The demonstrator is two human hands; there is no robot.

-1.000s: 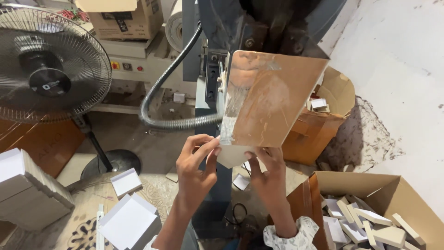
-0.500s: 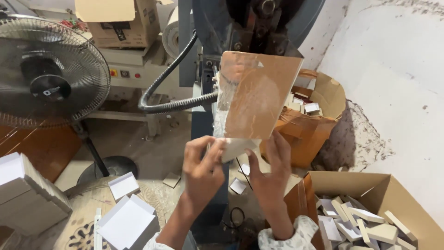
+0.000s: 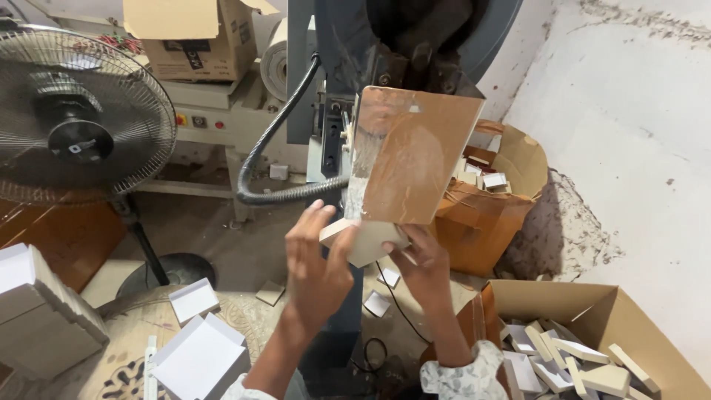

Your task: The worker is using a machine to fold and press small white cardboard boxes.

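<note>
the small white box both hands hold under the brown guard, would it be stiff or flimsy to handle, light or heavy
The small white box is probably light: the left hand and right hand hold it up with fingertips only. It looks fairly stiff, since its edges stay straight in that grip. Its open, thin-walled shape, like the boxes in the carton, suggests it could crush if squeezed hard.

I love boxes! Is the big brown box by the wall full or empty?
Partly full. The open cardboard box holds a loose heap of small pale boxes, well below its rim.
</note>
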